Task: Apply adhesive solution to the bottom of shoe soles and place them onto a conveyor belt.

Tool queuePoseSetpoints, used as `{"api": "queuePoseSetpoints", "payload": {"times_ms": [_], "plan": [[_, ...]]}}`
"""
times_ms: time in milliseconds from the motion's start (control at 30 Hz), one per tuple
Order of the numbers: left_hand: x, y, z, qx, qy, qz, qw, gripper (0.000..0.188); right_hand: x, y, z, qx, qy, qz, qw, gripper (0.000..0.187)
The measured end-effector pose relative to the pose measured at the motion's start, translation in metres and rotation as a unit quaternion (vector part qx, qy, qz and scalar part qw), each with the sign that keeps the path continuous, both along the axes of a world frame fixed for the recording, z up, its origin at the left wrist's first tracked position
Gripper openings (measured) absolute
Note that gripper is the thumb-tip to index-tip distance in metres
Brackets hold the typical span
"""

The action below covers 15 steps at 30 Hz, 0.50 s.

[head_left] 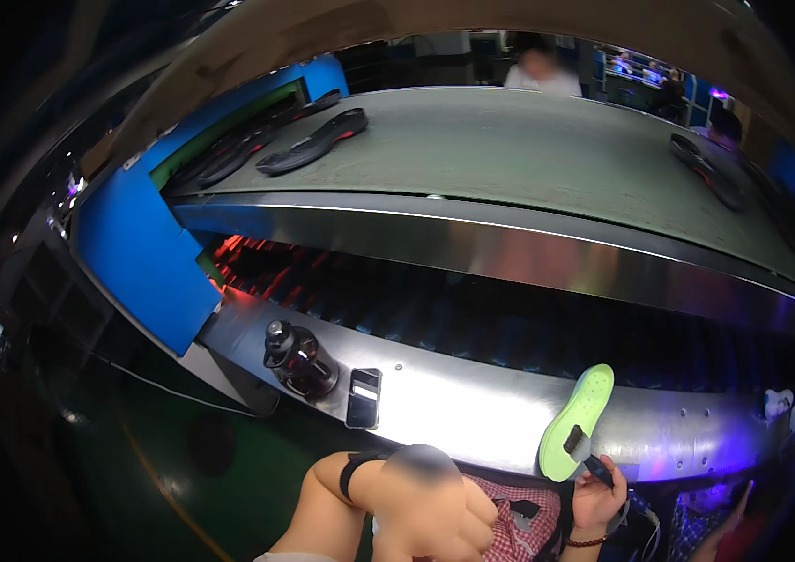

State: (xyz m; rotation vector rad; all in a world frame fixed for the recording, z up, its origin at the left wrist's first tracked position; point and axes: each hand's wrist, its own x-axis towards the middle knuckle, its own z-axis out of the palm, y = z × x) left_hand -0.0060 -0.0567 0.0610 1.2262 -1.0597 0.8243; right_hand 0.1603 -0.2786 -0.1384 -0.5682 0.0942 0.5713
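Note:
My right hand (pixel 596 496), with a beaded bracelet at the wrist, is closed round the dark handle of a brush (pixel 596 468). Its dark bristles rest on the heel end of a lime-green shoe sole (pixel 586 398), which lies slanted over the metal ledge and has small holes at its far end. Close to the camera at the bottom centre is my left hand (pixel 439 515), a black band round its wrist. Its fingers are curled; a dark blurred patch covers its top, and anything inside is hidden.
A dark see-through bottle (pixel 304 363) and a phone (pixel 364 398) occupy the metal ledge (pixel 472 412) to the left. Beyond it a grey-green conveyor belt (pixel 510 150) carries several black soles (pixel 313 145) beside a blue machine housing (pixel 135 253). Other people sit across and at right.

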Motion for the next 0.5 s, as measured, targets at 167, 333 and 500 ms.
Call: {"api": "queuePoseSetpoints", "payload": {"times_ms": [167,333,500], "plan": [[0.026,0.022,-0.006,-0.236,0.242,0.049,0.940,0.055,0.004,-0.003,-0.004,0.024,0.007,0.008,1.000,0.037],[0.057,0.046,-0.033,-0.232,0.246,0.082,0.937,0.059,0.007,-0.003,-0.008,0.008,0.012,0.001,1.000,0.035],[0.071,0.044,-0.036,-0.187,0.267,0.109,0.939,0.057,0.011,-0.004,-0.015,0.025,0.027,0.000,0.999,0.036]]}}
